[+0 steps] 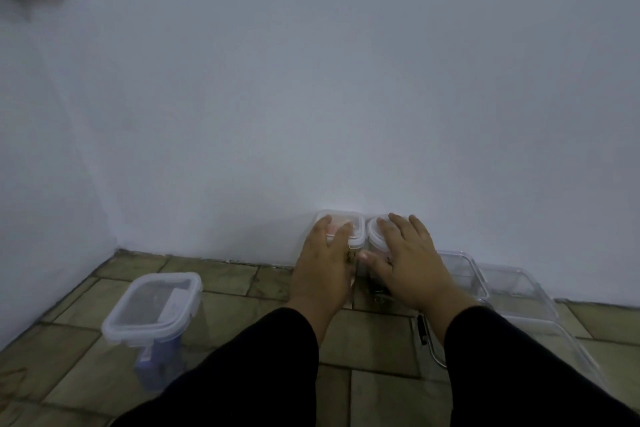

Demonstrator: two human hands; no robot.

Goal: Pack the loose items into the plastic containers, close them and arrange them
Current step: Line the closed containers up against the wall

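Two small lidded plastic containers stand side by side against the white wall. My left hand [323, 263] rests flat on the lid of the left container [353, 224], fingers straight. My right hand [410, 260] lies flat over the lid of the right container [374, 230], fingers spread, thumb down its near side. A third closed square container [152, 305] with a white clip lid and something blue inside stands on the floor at the left. Both hands hide most of the two containers' bodies.
Clear plastic containers or lids [502, 288] lie on the floor at the right beside the wall. A dark pen-like thing and a metal loop [424, 333] lie just left of my right sleeve. The floor is of olive tiles [228, 277]; a wall corner stands at the left.
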